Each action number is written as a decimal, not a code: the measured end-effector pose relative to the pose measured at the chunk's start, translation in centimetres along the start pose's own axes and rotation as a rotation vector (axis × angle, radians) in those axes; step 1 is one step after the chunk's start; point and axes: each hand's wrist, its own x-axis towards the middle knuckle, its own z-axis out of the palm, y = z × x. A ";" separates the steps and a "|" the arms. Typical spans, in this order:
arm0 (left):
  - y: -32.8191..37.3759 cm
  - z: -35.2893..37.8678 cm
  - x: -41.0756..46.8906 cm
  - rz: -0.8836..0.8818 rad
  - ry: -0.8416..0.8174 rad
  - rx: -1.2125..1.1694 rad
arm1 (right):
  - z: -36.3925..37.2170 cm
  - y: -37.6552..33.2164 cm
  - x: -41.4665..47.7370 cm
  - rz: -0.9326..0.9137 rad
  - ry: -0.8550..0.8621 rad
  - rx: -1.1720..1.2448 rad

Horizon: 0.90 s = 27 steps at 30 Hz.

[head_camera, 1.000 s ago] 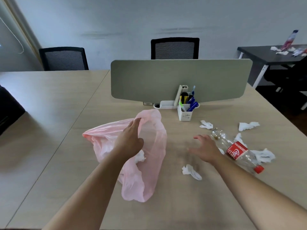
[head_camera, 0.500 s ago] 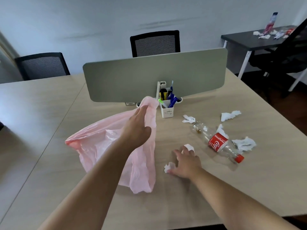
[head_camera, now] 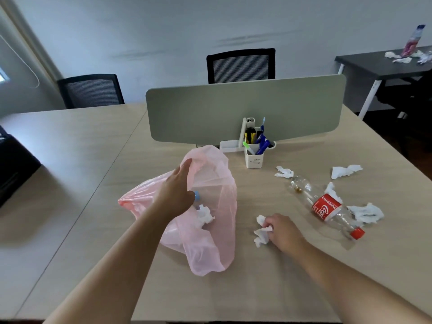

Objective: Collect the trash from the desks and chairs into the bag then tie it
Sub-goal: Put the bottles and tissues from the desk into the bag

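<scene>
Behind the green divider panel, the black chair shows only its backrest. The pink bag veils crumpled paper and a blue cap inside; further contents are unclear. Litter on the dark desk beyond the panel's right end is blurred.

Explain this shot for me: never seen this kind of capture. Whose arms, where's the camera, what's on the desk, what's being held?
There is no machine here. A person wears one wide-angle camera on the head, looking forward and down, so the two bare arms reaching in from the bottom edge are their own.

The left hand holds up the rim of a pink plastic bag, keeping its mouth open; some white paper already shows inside. The right hand has its fingers closed on a crumpled tissue on the wooden desk.

Still lying on the desk: an empty cola bottle on its side, several more tissue scraps and a white pen holder in front of a grey divider panel.
</scene>
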 end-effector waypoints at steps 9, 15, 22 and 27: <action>-3.4 -2.6 -1.8 -0.063 0.052 0.032 | -2.3 -16.0 0.5 -0.276 -0.133 0.470; -6.4 -3.5 -2.6 -0.088 0.072 0.002 | 1.5 -15.0 1.1 -0.198 0.161 0.273; -9.1 -5.0 -3.0 -0.066 0.151 -0.019 | 5.9 -12.7 0.9 0.357 -0.212 0.740; -10.4 -6.6 -2.6 -0.143 0.178 0.056 | 0.9 -14.8 2.3 0.289 0.082 0.904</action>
